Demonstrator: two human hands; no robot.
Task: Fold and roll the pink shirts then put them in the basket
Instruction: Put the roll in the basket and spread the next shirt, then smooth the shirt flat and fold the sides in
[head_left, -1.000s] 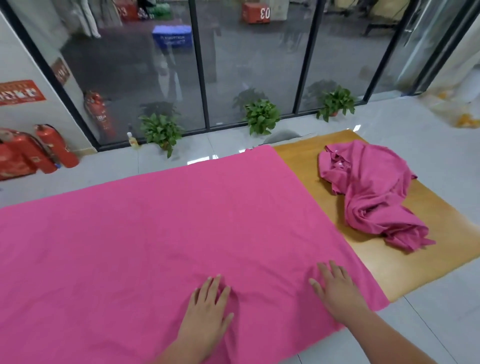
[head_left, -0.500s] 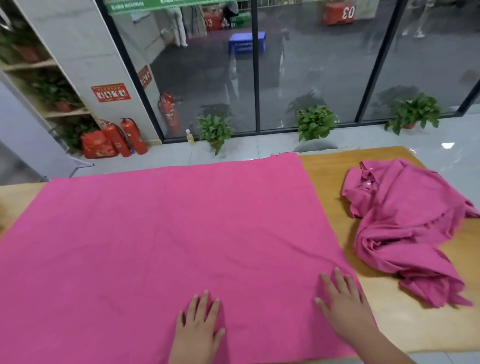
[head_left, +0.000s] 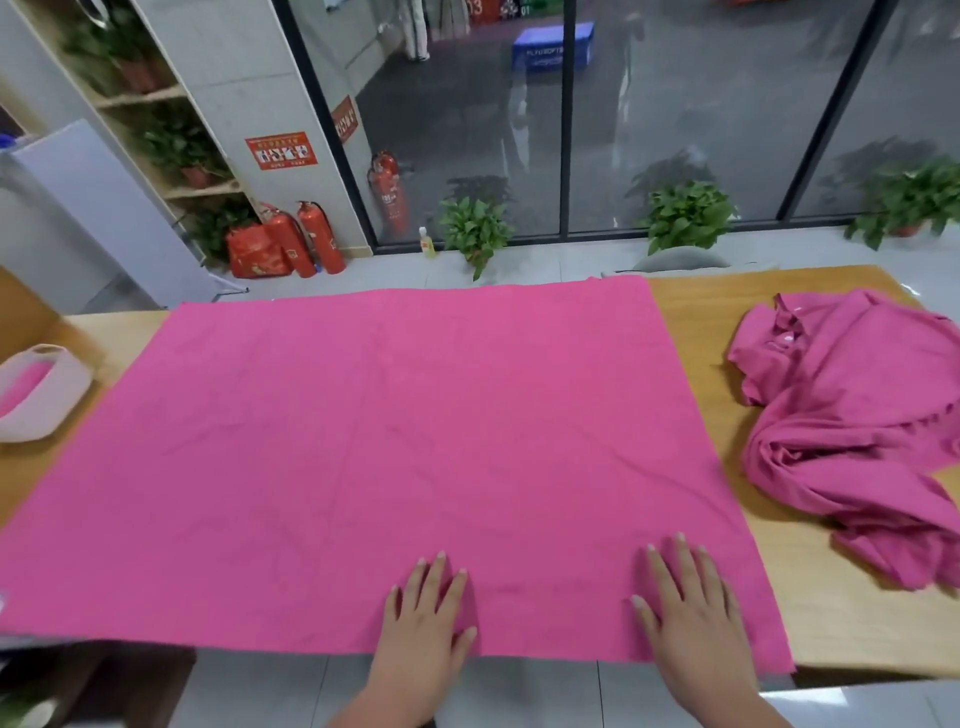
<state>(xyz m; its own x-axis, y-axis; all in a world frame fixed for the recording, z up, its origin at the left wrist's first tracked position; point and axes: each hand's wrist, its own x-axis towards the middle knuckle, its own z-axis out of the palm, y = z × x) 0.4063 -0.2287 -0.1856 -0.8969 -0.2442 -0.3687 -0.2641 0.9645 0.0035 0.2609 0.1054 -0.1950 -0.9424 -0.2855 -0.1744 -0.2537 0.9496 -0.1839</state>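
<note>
A large bright pink cloth (head_left: 395, 441) lies spread flat over most of the wooden table (head_left: 852, 613). My left hand (head_left: 426, 618) rests flat on its near edge, fingers straight. My right hand (head_left: 691, 608) lies flat on the cloth's near right part, fingers spread. A crumpled darker pink shirt (head_left: 852, 415) sits in a heap on the table's right end, apart from both hands. A pale basket (head_left: 57, 400) stands at the table's far left edge, with pink fabric showing inside it.
Beyond the table are a glass wall, potted plants (head_left: 475, 228) on the floor and red fire extinguishers (head_left: 304, 239). A shelf with plants (head_left: 156, 130) stands at the back left. A grey chair back (head_left: 680, 259) shows just past the table's far edge.
The view has swung left, bringing the basket and the table's left end into sight. Both hands stay flat on the cloth's near edge.
</note>
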